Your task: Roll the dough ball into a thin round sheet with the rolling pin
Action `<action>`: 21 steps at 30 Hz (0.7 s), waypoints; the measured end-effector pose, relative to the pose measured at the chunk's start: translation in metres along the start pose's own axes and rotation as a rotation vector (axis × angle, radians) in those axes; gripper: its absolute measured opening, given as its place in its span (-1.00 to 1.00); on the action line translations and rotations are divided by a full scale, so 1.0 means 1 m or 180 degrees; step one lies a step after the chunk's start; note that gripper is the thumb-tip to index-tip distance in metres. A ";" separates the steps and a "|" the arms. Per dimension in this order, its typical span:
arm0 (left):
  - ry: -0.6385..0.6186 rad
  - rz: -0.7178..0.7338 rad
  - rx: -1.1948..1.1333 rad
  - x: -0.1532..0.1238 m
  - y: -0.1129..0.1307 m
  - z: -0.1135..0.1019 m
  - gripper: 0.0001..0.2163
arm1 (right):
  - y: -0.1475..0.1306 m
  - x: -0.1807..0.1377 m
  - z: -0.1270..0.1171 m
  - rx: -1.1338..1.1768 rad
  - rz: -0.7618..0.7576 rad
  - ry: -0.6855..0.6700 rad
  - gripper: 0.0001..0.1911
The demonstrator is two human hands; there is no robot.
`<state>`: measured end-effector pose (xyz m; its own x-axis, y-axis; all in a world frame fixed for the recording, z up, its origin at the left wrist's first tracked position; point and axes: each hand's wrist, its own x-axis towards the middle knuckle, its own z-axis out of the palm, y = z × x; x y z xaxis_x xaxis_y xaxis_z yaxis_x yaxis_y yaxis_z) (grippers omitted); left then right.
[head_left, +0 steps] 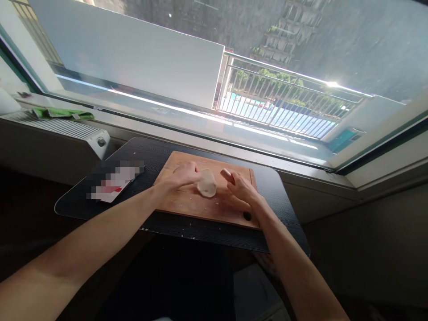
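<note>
Head view. A pale dough disc [207, 183] sits at the middle of a wooden cutting board [190, 205], which lies on a dark ribbed mat [281, 200] below a window [200, 67].

The left hand [182, 174] rests on the board with its fingers curled onto the disc's left edge, apparently gripping it. The right hand [239, 185] lies just beside the disc's right edge, fingers half-curled and one stretched toward it, holding nothing that shows.

Judged from the shape, the dough is already pressed into a small flat round. Pale crumbs are scattered on the board and the mat's near edge, and no filling, roller or second piece is in view, so the shaping looks partly done.

Hard to make out: whether the disc lies flat or is tipped up on the left fingers, and whether the right fingertip touches it. A blurred-out flat item [113, 180] lies on the mat's left part, its nature unreadable. A radiator [67, 129] stands at far left.
</note>
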<state>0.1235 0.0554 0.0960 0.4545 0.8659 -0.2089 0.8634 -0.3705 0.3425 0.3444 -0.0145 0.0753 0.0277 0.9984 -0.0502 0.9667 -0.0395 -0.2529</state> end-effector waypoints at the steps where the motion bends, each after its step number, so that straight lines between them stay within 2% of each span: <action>1: 0.0043 -0.0107 -0.0001 -0.007 -0.007 0.003 -0.78 | -0.005 0.000 0.000 0.0033 -0.0001 0.0020 -0.74; 3: 0.0337 -0.0206 0.0153 -0.020 -0.017 0.012 -0.77 | -0.018 0.000 0.001 0.0102 -0.0047 0.0072 -0.74; 5: 0.0882 0.0042 0.0364 -0.033 -0.022 0.024 -0.77 | -0.032 0.002 0.004 0.0128 -0.0117 0.0139 -0.75; 7: 0.1283 0.0714 0.0384 -0.044 -0.024 0.040 -0.77 | -0.046 0.007 0.010 0.0114 -0.0203 0.0128 -0.76; 9: 0.1348 0.1477 0.0200 -0.053 -0.025 0.056 -0.77 | -0.058 0.015 0.015 0.0040 -0.0394 0.0000 -0.74; 10: 0.1408 0.1669 0.0129 -0.057 -0.026 0.064 -0.76 | -0.064 0.020 0.018 -0.0029 -0.0459 -0.0056 -0.71; 15: 0.1646 0.1839 0.0110 -0.066 -0.033 0.086 -0.68 | -0.089 0.036 0.031 -0.0467 0.0155 0.0085 -0.58; 19: 0.1710 0.1929 -0.0005 -0.066 -0.035 0.089 -0.68 | -0.095 0.036 0.039 -0.0660 -0.0141 0.0109 -0.58; 21: 0.1752 0.1933 -0.0060 -0.065 -0.034 0.090 -0.69 | -0.092 0.041 0.039 -0.0679 -0.0107 0.0239 -0.56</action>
<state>0.0839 -0.0186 0.0158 0.6646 0.5590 0.4958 0.4955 -0.8264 0.2675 0.2463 0.0283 0.0588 0.0058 0.9996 0.0288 0.9991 -0.0046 -0.0428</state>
